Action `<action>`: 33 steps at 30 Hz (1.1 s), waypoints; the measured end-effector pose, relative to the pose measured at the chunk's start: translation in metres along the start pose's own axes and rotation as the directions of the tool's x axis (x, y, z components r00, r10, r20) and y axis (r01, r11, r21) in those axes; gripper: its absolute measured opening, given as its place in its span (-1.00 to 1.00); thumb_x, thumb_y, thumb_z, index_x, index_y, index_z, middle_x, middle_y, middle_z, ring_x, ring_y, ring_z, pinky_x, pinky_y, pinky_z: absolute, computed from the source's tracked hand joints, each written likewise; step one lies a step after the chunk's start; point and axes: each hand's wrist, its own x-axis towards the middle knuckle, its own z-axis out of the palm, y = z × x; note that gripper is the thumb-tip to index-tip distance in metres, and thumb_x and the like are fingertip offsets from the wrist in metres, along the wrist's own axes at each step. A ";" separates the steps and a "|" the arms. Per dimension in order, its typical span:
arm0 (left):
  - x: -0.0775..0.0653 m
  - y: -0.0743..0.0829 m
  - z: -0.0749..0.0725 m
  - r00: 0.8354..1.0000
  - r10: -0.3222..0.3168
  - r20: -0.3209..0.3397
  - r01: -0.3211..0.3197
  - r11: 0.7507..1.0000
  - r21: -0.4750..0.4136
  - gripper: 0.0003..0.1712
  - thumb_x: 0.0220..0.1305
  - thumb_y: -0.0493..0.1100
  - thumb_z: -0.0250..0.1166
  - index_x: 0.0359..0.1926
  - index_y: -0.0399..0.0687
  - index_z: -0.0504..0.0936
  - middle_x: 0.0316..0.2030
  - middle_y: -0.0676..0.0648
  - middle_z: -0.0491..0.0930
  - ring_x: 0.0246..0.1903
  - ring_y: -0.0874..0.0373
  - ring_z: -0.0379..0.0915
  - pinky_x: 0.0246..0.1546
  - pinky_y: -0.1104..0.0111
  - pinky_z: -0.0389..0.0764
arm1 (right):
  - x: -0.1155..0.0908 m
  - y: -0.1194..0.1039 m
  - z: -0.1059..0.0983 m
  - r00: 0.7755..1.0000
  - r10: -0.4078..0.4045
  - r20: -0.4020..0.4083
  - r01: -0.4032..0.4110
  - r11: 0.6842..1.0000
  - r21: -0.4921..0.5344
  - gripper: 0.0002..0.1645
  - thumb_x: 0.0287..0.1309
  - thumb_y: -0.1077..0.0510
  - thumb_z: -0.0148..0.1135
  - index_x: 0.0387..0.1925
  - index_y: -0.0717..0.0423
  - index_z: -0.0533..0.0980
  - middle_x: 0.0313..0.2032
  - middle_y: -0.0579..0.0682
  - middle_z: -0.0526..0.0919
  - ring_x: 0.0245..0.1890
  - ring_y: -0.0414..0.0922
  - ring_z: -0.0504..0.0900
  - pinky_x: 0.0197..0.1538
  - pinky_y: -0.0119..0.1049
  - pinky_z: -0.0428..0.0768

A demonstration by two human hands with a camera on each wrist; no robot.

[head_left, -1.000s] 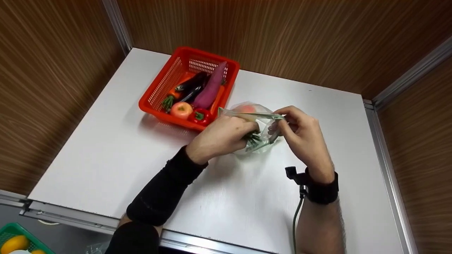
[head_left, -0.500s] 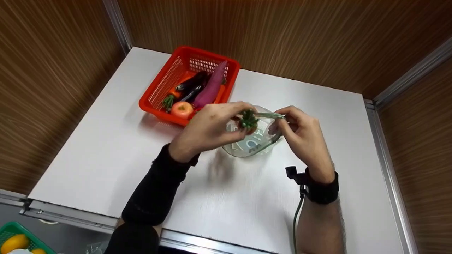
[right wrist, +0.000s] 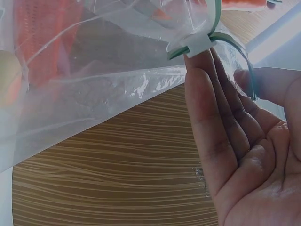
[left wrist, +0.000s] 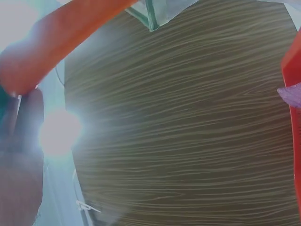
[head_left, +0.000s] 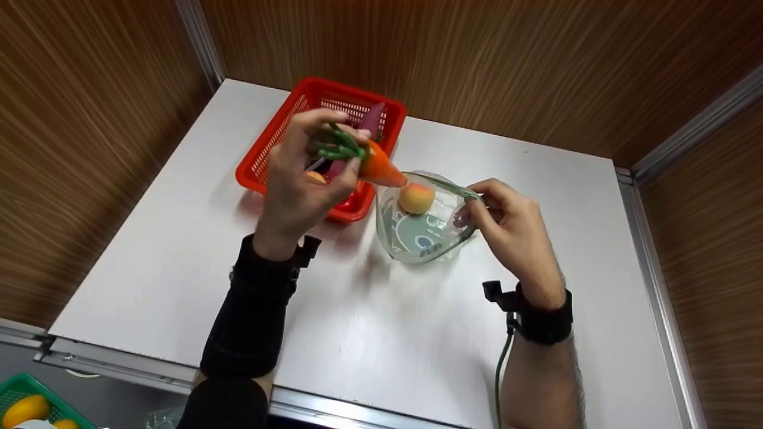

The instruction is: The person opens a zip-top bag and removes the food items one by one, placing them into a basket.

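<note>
An orange carrot with a green stem end (head_left: 381,167) is pinched in my left hand (head_left: 301,185), its tip pointing right over the bag's rim. In the left wrist view the carrot (left wrist: 61,40) crosses the upper left corner. My right hand (head_left: 512,232) pinches the green-edged rim of a clear zip bag (head_left: 411,238), whose mouth gapes upward. Inside the bag lies a yellow-red peach-like fruit (head_left: 416,198). The right wrist view has the bag's white slider (right wrist: 200,44) by the fingertips of the right hand (right wrist: 249,141).
Behind the left hand stands a red basket (head_left: 253,173), partly hidden, with a purple long vegetable (head_left: 372,119) and other produce. A green basket (head_left: 59,408) with yellow fruit is below the white table (head_left: 149,268). Wood-grain panels (head_left: 477,71) wall the table.
My left hand came out of the bag with the carrot, rising up and left toward the red basket. The bag's mouth has widened, and the right hand has stayed in place.
</note>
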 end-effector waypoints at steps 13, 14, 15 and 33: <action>0.006 -0.036 -0.012 0.943 -0.239 -0.233 0.236 0.971 -0.040 -0.45 0.56 -0.21 0.49 0.40 -0.31 0.52 0.10 -0.33 0.87 0.09 0.02 0.91 0.14 0.22 0.95 | 0.000 0.001 0.001 0.999 0.002 0.038 -0.001 1.000 -0.016 -0.78 0.73 0.31 0.25 0.14 0.30 0.76 -0.20 0.20 0.91 -0.31 -0.29 0.86 -0.12 -0.50 0.83; 0.006 -0.038 -0.013 0.935 -0.256 -0.244 0.253 0.966 -0.045 -0.45 0.57 -0.22 0.49 0.41 -0.30 0.52 0.11 -0.31 0.87 0.09 0.03 0.90 0.15 0.22 0.95 | 0.000 0.001 0.001 0.999 0.002 0.039 -0.001 1.000 -0.019 -0.78 0.73 0.31 0.25 0.14 0.30 0.76 -0.20 0.20 0.91 -0.32 -0.29 0.86 -0.13 -0.50 0.83; 0.007 -0.040 -0.014 0.928 -0.267 -0.261 0.261 0.964 -0.055 -0.46 0.59 -0.23 0.49 0.41 -0.29 0.51 0.11 -0.31 0.86 0.10 0.03 0.90 0.17 0.21 0.94 | 0.000 0.002 0.001 0.999 0.001 0.039 -0.001 1.000 -0.022 -0.78 0.73 0.31 0.25 0.14 0.30 0.76 -0.21 0.20 0.91 -0.33 -0.29 0.86 -0.14 -0.50 0.83; 0.008 -0.050 -0.019 0.825 -0.201 -0.528 0.096 0.971 -0.220 -0.46 0.60 -0.48 0.40 0.44 -0.36 0.39 0.13 -0.21 0.73 0.17 -0.13 0.86 0.40 0.03 0.86 | 0.002 0.004 0.002 1.000 -0.003 0.029 0.002 1.000 0.013 -0.81 0.70 0.34 0.29 0.12 0.28 0.77 -0.24 0.19 0.91 -0.34 -0.29 0.88 -0.14 -0.48 0.84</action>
